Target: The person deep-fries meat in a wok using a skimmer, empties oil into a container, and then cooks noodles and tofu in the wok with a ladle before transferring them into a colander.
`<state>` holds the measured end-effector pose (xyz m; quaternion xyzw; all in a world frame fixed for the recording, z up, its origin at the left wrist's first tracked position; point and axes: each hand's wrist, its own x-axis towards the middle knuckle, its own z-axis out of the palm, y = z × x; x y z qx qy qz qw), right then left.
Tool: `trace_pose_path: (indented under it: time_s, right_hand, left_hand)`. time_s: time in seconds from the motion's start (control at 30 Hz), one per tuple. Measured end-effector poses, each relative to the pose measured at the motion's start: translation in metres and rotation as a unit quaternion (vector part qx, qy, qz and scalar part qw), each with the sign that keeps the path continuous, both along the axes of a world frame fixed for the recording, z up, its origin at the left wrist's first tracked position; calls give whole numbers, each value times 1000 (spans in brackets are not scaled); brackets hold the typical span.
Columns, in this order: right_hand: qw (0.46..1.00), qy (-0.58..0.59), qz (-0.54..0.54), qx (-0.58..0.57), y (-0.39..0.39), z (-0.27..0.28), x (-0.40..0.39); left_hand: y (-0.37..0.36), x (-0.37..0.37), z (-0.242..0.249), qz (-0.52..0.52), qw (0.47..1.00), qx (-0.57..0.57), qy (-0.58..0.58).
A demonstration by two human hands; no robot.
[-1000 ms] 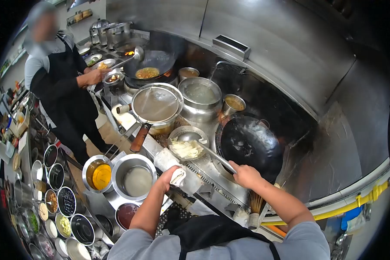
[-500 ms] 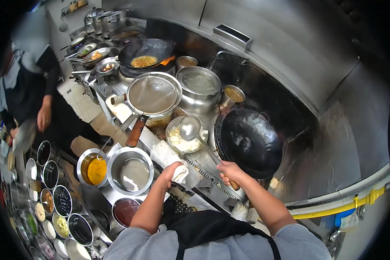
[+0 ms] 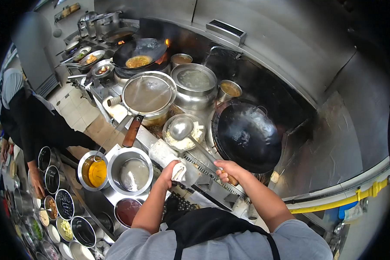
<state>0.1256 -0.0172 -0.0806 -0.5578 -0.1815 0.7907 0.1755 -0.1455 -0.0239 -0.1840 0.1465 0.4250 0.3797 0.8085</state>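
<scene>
R hand [image 3: 226, 171] clenched on ladle [image 3: 194, 141] handle, shaft running up-left w/ bowl over strainer [image 3: 197, 134] just left of black wok [image 3: 247, 136]; L hand [image 3: 171, 171] gripping white cloth [image 3: 178, 172].

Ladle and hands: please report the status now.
Right hand grips ladle handle, bowl above strainer of pale food. Left hand holds white cloth. Black wok beside, empty.

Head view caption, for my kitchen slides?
Right hand holds a ladle over a strainer; left hand grips a cloth.
</scene>
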Motion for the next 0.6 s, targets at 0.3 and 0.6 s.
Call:
trace_pose_path:
  time_s: [0.3,0.6]
  right_hand:
    - [970,-159,65,173,-39,66,-5]
    - [997,-72,-14,23,-37,35,9]
  left_hand:
    - [0,9,2,10,1000,7,-3]
    - [-3,22,-10,24,1000,-6,-1]
